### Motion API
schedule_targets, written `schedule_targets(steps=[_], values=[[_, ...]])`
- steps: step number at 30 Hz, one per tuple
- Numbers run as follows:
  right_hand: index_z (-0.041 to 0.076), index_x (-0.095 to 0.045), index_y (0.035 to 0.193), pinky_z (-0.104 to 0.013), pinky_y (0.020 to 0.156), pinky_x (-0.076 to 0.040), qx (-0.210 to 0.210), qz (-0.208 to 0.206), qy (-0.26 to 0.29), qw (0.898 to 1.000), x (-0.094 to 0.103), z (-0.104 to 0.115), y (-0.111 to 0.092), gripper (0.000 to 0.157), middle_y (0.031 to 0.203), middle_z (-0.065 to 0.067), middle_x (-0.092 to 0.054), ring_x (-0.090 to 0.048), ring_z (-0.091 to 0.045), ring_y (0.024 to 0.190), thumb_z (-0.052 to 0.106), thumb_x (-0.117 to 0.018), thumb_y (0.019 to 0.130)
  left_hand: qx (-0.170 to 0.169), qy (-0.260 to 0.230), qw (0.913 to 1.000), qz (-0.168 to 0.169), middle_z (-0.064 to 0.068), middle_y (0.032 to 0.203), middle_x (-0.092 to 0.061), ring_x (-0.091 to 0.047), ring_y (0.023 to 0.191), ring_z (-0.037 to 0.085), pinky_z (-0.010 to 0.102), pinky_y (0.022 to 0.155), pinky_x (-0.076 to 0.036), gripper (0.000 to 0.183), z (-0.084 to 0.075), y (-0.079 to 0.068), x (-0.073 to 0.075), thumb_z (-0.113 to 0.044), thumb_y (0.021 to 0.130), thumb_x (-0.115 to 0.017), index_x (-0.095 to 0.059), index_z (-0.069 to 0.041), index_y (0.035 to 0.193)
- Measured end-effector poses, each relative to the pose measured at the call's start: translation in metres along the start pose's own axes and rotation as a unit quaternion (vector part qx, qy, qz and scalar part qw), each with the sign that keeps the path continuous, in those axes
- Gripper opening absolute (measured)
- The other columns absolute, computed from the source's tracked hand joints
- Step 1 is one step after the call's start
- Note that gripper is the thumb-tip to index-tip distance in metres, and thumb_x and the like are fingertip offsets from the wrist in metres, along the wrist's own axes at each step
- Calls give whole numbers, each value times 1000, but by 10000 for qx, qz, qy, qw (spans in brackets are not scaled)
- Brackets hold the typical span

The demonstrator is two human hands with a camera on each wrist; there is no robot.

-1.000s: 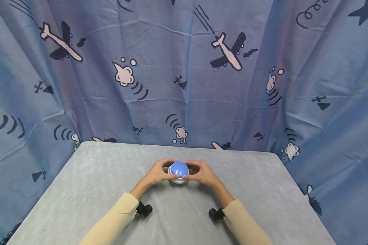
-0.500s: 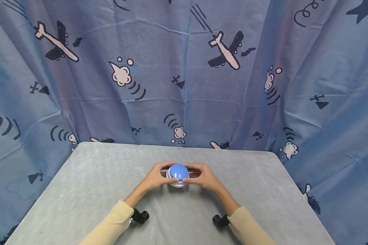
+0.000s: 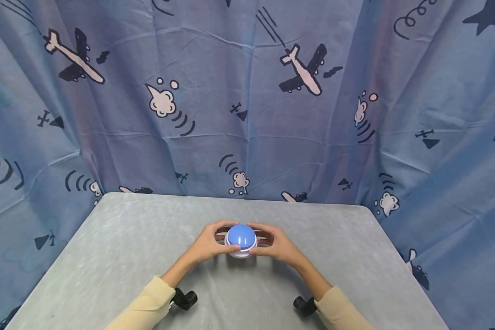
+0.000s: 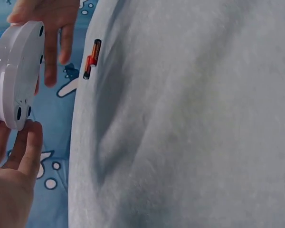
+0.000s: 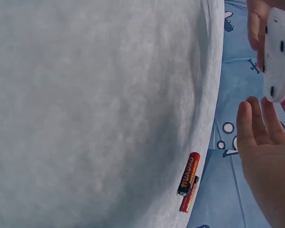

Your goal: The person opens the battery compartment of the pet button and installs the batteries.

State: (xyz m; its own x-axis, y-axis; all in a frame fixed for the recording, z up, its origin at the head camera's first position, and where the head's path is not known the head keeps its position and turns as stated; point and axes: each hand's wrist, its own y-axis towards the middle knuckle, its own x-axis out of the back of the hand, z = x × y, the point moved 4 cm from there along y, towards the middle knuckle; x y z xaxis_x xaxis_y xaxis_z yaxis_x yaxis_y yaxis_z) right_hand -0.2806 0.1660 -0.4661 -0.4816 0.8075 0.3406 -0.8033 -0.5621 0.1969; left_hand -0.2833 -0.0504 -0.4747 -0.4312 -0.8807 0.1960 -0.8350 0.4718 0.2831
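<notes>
A round push button with a blue dome and white base is held up over the table between both hands in the head view. My left hand grips its left side, thumb at the front rim and fingers behind. From the other side my right hand holds it the same way. The wrist views show the white underside with small dark feet. Left fingertips are at its edge in the left wrist view. In the right wrist view the right fingertips meet the base's lower rim.
A grey cloth covers the table. Two small red and black batteries lie close together near a table edge in the wrist views. A blue curtain printed with planes hangs behind. Black wrist cameras sit at the cuffs.
Both hands have drawn the push button slightly nearer to me, lower in the head view. The wrists have spread a little apart, and the front thumbs leave more of the white rim showing.
</notes>
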Motion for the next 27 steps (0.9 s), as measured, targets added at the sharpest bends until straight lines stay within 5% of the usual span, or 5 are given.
schedule_targets(steps=[12,19,27], values=[[0,-54,143,-37,102,-47,98,-291,188,9994,3,-4,-8,70,139,-15,-57,-58,-32,123,1,-86,81,-161,249,9995,146,23,138,-54,-57,119,38,51,97,-50,67,-12,4,-10,1,81,-84,-53,7,141],[0,-53,144,-38,102,-48,148,-312,201,9992,5,-1,-12,69,141,-15,-56,-57,-32,124,2,-85,82,23,375,9992,147,14,133,-56,-60,112,31,39,91,-54,66,-13,5,-12,-12,80,-88,-59,-2,139],[-2,-47,148,-38,101,-48,123,-192,229,9995,2,0,-15,77,145,-17,-51,-56,-34,125,4,-86,82,-43,254,9996,107,12,129,-58,-60,112,30,40,91,-54,64,-17,4,-13,-14,81,-87,-59,-4,137]])
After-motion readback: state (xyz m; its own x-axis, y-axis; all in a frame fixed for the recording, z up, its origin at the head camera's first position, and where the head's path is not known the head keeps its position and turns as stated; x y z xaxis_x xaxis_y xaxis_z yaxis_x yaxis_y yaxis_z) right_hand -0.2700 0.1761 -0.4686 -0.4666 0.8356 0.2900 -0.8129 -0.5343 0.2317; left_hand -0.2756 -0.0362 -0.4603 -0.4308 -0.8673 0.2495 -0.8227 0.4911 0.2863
